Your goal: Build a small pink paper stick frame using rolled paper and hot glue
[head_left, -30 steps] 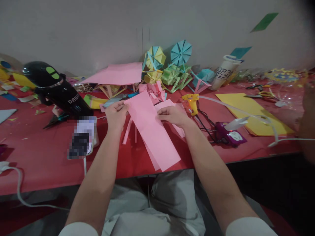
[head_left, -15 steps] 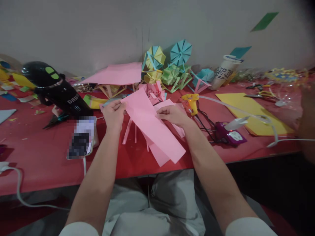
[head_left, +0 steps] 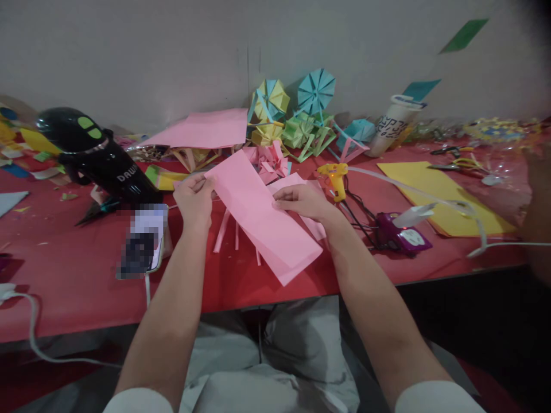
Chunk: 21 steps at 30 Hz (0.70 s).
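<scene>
Two overlapping strips of pink paper (head_left: 267, 221) slant across the middle, above the red table. Their far left corner is pinched in my left hand (head_left: 193, 198). My right hand (head_left: 299, 201) has its fingers closed on the right edge, about halfway along. Another pink sheet (head_left: 312, 223) lies partly hidden beneath my right hand. Thin rolled pink strips (head_left: 222, 231) rest on the table under the held paper. Just beyond it sits a crumpled-looking folded pink paper piece (head_left: 269, 162).
A yellow glue gun (head_left: 333, 175) and a purple power socket (head_left: 402, 232) are on the right, by yellow sheets (head_left: 443, 201) and scissors (head_left: 462, 164). A black tumbler (head_left: 112, 160) and a phone (head_left: 144, 241) stand left. Folded paper wheels (head_left: 316, 92) lean on the wall.
The two held strips, fanned apart at the near end before, now lie almost in line. My left hand has shifted slightly to the left with its corner.
</scene>
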### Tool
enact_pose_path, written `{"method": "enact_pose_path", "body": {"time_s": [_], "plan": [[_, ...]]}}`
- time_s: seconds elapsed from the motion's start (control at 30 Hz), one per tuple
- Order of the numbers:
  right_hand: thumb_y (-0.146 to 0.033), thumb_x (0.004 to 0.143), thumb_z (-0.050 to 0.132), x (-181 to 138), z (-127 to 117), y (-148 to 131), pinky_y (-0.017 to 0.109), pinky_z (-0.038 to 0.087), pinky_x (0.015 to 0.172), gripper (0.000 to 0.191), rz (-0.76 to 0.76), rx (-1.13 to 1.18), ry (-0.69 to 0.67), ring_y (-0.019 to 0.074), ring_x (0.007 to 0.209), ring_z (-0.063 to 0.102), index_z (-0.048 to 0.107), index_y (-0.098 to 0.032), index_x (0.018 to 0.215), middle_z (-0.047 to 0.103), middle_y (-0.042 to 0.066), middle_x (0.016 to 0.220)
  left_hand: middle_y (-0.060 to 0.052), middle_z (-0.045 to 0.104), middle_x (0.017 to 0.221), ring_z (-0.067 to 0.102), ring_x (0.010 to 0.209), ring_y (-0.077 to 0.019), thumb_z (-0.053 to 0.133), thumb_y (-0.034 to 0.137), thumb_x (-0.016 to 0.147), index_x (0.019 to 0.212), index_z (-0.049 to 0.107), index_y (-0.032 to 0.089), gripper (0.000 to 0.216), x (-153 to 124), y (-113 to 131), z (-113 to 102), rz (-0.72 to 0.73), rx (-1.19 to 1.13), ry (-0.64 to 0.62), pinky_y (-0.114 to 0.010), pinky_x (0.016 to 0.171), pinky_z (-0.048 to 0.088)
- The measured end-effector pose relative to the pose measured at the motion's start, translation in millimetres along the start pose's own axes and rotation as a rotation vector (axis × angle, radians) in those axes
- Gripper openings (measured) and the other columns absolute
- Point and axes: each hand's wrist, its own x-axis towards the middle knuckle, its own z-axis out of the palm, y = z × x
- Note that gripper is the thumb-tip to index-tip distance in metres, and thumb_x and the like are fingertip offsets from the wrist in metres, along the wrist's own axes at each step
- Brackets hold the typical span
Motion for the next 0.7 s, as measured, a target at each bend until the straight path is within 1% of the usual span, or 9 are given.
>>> {"method": "enact_pose_path", "body": {"time_s": [0.07,0.13,0.23,0.33,0.4,0.47,0.57,0.7], "plan": [[-0.033,0.069,0.074,-1,-1,0,0.035,0.051,0.086,0.028,-0.051,0.022,-0.02,0.0176,0.088,0.064,0.071,-0.017,0.092,0.072,0.005,0.095,-0.005,0.074,0.078,0.073,0.077,-0.0202,0.074,0.025,0.068,0.087,0.071,0.014,0.022,2,0,-1,0.008,-0.009,0.022,-0.034,0.073,0.063],[-0.034,0.07,0.073,-1,-2,-1,0.035,0.05,0.089,0.027,-0.083,-0.002,-0.028,0.0182,0.091,0.063,0.071,-0.018,0.092,0.072,0.006,0.098,-0.005,0.075,0.08,0.074,0.079,-0.0206,0.074,0.025,0.069,0.087,0.07,0.014,0.021,4,0,-2,0.014,-0.021,0.044,-0.035,0.075,0.063],[-0.037,0.075,0.068,-2,-4,-2,0.034,0.05,0.082,0.022,-0.058,-0.101,-0.025,0.0167,0.082,0.061,0.07,-0.017,0.085,0.07,0.004,0.087,-0.006,0.075,0.082,0.074,0.079,-0.021,0.074,0.024,0.069,0.086,0.07,0.014,0.02,5,1,-2,0.019,-0.036,0.063,-0.036,0.075,0.063],[-0.037,0.078,0.066,-4,-5,-3,0.032,0.049,0.073,0.02,-0.008,-0.143,-0.061,0.0142,0.071,0.057,0.067,-0.017,0.081,0.065,0.002,0.077,-0.006,0.075,0.081,0.074,0.081,-0.0217,0.074,0.025,0.069,0.086,0.07,0.015,0.02,6,0,-2,0.024,-0.034,0.068,-0.038,0.077,0.063],[-0.035,0.076,0.067,-4,-5,-4,0.031,0.049,0.073,0.02,-0.005,-0.118,-0.063,0.0141,0.072,0.057,0.067,-0.017,0.084,0.066,0.002,0.079,-0.006,0.075,0.082,0.074,0.082,-0.0225,0.074,0.026,0.07,0.087,0.069,0.015,0.021,6,-1,-2,0.026,-0.031,0.068,-0.039,0.078,0.063],[-0.033,0.074,0.069,-5,-6,-3,0.032,0.05,0.079,0.02,-0.034,-0.074,-0.059,0.0151,0.079,0.06,0.067,-0.018,0.087,0.068,0.004,0.087,-0.007,0.075,0.083,0.074,0.086,-0.0234,0.075,0.027,0.071,0.088,0.069,0.015,0.022,8,-1,-3,0.026,-0.023,0.069,-0.04,0.08,0.063],[-0.031,0.073,0.069,-5,-8,0,0.033,0.049,0.087,0.023,-0.072,-0.028,-0.101,0.0163,0.089,0.062,0.067,-0.018,0.092,0.069,0.005,0.095,-0.008,0.075,0.088,0.073,0.092,-0.0252,0.075,0.031,0.072,0.09,0.069,0.015,0.025,10,-1,-6,0.024,-0.015,0.074,-0.042,0.083,0.062],[-0.037,0.077,0.066,-5,-11,4,0.033,0.05,0.08,0.023,-0.036,-0.103,-0.07,0.0152,0.081,0.06,0.067,-0.017,0.088,0.068,0.004,0.087,-0.009,0.075,0.089,0.073,0.092,-0.0252,0.076,0.032,0.071,0.087,0.068,0.015,0.025,11,0,-7,0.032,-0.028,0.083,-0.041,0.082,0.062]]}}
